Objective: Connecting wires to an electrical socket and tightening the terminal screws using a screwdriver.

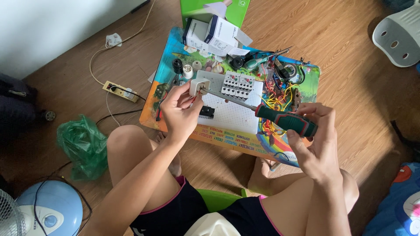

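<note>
My left hand (179, 109) holds a small white socket part (198, 86) with thin red wires trailing from it, raised just above a white perforated board (232, 114). My right hand (316, 135) grips the green and black handle of a screwdriver (286, 121). Its metal shaft runs up and left, and the tip meets the white part. On the board sit two white breaker blocks (237, 85) and a small black component (207, 112).
The board rests on a low colourful table (245, 142) strewn with red and yellow wires (280, 94), pliers, lamp holders and white boxes (210, 35). A power strip (120, 91), green plastic bag (83, 146), blue fan (46, 209) and grey stool (400, 35) stand on the wooden floor.
</note>
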